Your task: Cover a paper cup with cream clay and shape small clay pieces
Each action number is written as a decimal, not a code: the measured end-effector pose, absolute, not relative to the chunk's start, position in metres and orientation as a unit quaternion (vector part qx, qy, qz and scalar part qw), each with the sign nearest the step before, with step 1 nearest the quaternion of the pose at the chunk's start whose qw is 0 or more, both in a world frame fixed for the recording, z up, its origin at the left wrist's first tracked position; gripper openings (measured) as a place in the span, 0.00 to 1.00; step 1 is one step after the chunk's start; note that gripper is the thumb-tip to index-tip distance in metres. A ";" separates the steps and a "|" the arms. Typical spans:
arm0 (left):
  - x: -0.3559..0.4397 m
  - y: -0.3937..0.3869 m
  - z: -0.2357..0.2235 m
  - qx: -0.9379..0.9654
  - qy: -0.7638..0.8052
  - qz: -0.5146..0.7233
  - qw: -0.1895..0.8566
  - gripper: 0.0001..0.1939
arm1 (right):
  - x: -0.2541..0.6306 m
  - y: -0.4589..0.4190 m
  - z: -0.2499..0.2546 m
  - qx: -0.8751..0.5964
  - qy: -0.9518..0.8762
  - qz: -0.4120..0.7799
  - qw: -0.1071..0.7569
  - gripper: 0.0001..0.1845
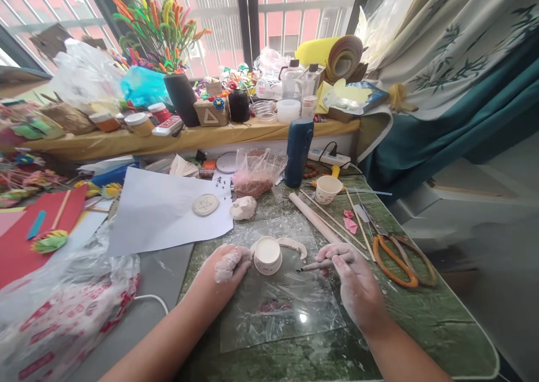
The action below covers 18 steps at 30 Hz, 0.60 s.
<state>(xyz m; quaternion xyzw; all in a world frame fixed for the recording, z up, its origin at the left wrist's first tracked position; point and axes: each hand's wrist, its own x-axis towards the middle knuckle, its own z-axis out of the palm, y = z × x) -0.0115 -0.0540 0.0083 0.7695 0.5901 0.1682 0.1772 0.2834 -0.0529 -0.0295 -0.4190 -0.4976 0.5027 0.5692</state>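
A small upturned paper cup (268, 254) stands on a clear plastic sheet (286, 326), its top whitish. Behind it curves a strip of white clay (295, 244), lying on the sheet. My left hand (231, 264), dusted white, is closed right beside the cup's left side; its fingertips are partly hidden, and I cannot tell what they pinch. To the right of the cup, my right hand (353, 275) grips a slim pen-like tool (314, 265) with a dark tip that points left toward the cup, apart from it. White residue coats the fingers of both hands.
Behind the sheet lie a clay lump (243, 208) and a clay disc (205, 204) on white paper (155, 213). On the right are a rolling pin (314, 216), sticks, a paper cup (328, 189) and orange-handled scissors (393, 264). A blue bottle (298, 154) stands behind.
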 end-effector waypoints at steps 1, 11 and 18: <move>-0.013 -0.054 0.008 0.774 0.584 0.172 0.174 0.08 | 0.284 -0.051 -0.030 -0.420 -0.469 0.520 0.577 0.09; -0.037 -0.014 0.019 0.846 0.495 0.085 0.178 0.30 | 0.278 -0.050 -0.023 -0.403 -0.434 0.646 0.481 0.14; -0.029 0.006 0.012 0.843 0.496 0.126 0.166 0.14 | 0.276 -0.045 -0.027 -0.415 -0.446 0.672 0.420 0.16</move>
